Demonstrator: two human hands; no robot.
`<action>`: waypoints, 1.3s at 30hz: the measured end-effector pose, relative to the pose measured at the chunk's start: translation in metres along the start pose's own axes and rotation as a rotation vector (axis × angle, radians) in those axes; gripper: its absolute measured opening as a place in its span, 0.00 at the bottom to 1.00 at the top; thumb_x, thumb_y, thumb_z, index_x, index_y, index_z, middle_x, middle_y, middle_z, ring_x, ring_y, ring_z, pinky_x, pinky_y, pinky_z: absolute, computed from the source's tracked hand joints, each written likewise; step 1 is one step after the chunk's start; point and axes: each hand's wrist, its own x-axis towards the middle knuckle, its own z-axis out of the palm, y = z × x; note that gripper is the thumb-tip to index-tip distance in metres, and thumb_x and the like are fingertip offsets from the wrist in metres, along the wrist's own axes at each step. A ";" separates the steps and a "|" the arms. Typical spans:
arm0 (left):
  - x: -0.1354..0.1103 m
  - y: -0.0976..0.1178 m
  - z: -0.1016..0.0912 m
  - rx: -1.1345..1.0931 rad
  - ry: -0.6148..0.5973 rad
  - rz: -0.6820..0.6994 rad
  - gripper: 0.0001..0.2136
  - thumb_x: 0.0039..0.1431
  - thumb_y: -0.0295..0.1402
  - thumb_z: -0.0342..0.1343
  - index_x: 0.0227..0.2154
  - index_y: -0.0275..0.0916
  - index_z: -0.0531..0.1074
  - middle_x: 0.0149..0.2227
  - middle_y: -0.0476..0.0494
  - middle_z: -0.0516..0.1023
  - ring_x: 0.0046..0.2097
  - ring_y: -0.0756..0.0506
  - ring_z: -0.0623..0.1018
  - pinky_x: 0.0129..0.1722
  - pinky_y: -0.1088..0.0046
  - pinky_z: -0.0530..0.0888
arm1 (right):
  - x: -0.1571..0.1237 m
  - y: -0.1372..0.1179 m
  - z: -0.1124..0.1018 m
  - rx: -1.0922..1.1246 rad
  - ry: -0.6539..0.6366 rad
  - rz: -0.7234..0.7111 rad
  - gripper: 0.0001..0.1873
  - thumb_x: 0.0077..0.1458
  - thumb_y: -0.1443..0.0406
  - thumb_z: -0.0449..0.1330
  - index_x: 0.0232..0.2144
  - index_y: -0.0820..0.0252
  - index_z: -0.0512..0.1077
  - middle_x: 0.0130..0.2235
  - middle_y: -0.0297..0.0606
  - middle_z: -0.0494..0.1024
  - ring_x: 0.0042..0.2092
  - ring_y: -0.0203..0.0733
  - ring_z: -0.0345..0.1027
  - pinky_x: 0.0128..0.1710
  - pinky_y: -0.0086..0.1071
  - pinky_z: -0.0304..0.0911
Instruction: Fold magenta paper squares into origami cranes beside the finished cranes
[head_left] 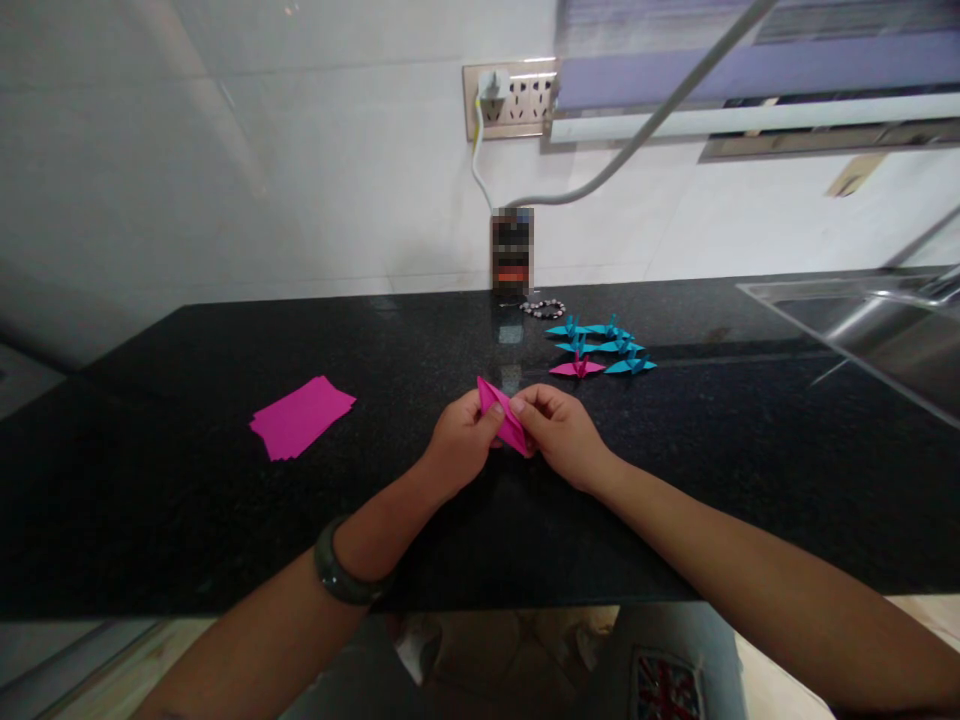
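Between my two hands is a piece of pink origami paper [504, 418], folded into a narrow diamond shape and tilted. My left hand [463, 440] grips its left side, thumb on top and the other fingers partly hidden beneath. On the right edge, my right hand [561, 432] pinches the same paper between thumb and fingers. Beyond my right hand stand several blue paper cranes [616, 346] in short rows, with one pink paper crane [577, 369] at the front left of the group. A stack of pink paper sheets [301, 418] lies to the left of my left hand.
The dark countertop [172, 480] runs back to a white wall. At its back are a beaded bracelet [546, 309] and a blurred black device [513, 250], with a cable rising from it. A metal sink [885, 340] is at the right, and a wall socket [517, 98] above.
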 end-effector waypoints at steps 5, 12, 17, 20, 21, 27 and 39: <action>-0.001 0.005 -0.001 0.011 0.015 -0.021 0.09 0.53 0.34 0.49 0.23 0.34 0.66 0.16 0.53 0.63 0.18 0.55 0.62 0.18 0.80 0.61 | 0.000 -0.001 -0.002 -0.019 -0.001 -0.003 0.10 0.50 0.59 0.54 0.26 0.61 0.63 0.18 0.27 0.63 0.18 0.29 0.56 0.17 0.25 0.55; 0.000 0.006 -0.003 -0.104 -0.042 -0.098 0.08 0.47 0.32 0.55 0.30 0.34 0.69 0.23 0.49 0.73 0.24 0.53 0.70 0.20 0.80 0.63 | 0.004 -0.003 -0.009 -0.091 -0.044 0.031 0.10 0.50 0.59 0.53 0.24 0.61 0.64 0.18 0.28 0.63 0.18 0.29 0.54 0.17 0.24 0.51; 0.000 0.004 -0.008 -0.007 -0.061 -0.117 0.09 0.45 0.37 0.57 0.22 0.34 0.70 0.17 0.52 0.67 0.18 0.55 0.64 0.16 0.81 0.58 | 0.005 -0.008 -0.019 -0.215 -0.168 0.041 0.09 0.47 0.61 0.56 0.23 0.63 0.66 0.18 0.28 0.64 0.18 0.28 0.54 0.16 0.22 0.49; 0.001 0.002 -0.010 0.006 -0.082 -0.139 0.12 0.46 0.40 0.57 0.19 0.34 0.70 0.12 0.54 0.62 0.15 0.56 0.60 0.13 0.81 0.54 | 0.004 -0.012 -0.022 -0.233 -0.213 0.051 0.11 0.47 0.60 0.57 0.22 0.62 0.66 0.16 0.28 0.63 0.18 0.28 0.54 0.15 0.22 0.49; 0.001 0.002 -0.010 -0.022 -0.086 -0.156 0.12 0.46 0.40 0.57 0.21 0.34 0.70 0.13 0.53 0.64 0.15 0.56 0.62 0.13 0.81 0.56 | 0.004 -0.013 -0.022 -0.227 -0.198 0.036 0.13 0.48 0.58 0.56 0.21 0.62 0.66 0.16 0.28 0.62 0.18 0.28 0.54 0.15 0.22 0.50; 0.005 0.003 -0.006 -0.278 0.097 -0.252 0.10 0.46 0.35 0.58 0.26 0.33 0.67 0.21 0.48 0.73 0.22 0.53 0.74 0.20 0.81 0.69 | 0.005 -0.010 -0.020 -0.183 -0.003 -0.122 0.16 0.47 0.55 0.57 0.31 0.62 0.68 0.23 0.31 0.67 0.21 0.30 0.57 0.18 0.25 0.55; -0.001 0.003 0.000 -0.230 -0.093 -0.170 0.14 0.49 0.39 0.55 0.35 0.36 0.61 0.22 0.48 0.75 0.19 0.51 0.73 0.17 0.80 0.68 | 0.007 -0.004 -0.014 -0.208 0.082 -0.138 0.06 0.46 0.63 0.57 0.28 0.61 0.68 0.22 0.31 0.69 0.20 0.31 0.60 0.19 0.26 0.56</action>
